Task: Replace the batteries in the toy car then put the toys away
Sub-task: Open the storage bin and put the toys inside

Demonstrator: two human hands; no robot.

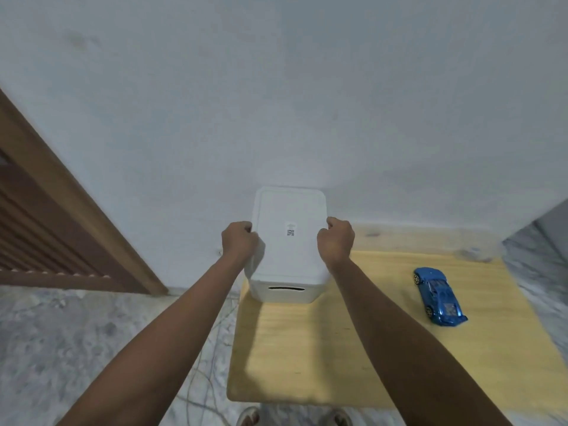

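At the bottom edge of the frame, two sandalled feet (pixel 295 417) stand on grey mottled stone flooring (pixel 92 348), just below the near edge of a low pale-yellow wooden table (pixel 307 348) that fills the lower centre and right. Both bare forearms extend upward from the lower corners toward mid-frame. On the right of the table, well apart from the hands, a glossy blue toy sports car (pixel 439 296) rests on its wheels, lying at a slant with one end toward the far edge of the table. At the centre of the frame, on the table's far left corner, is a white rectangular plastic storage box (pixel 285 290) with a slot handle in its near face and a fitted white lid (pixel 292 210) bearing a small printed code label. The left hand (pixel 239 241) has its fingers curled over the lid's left edge; the right hand (pixel 336 241) grips the right edge likewise. Beyond is a plain white wall (pixel 276 87); a brown slatted wooden door (pixel 46 226) occupies the left side.
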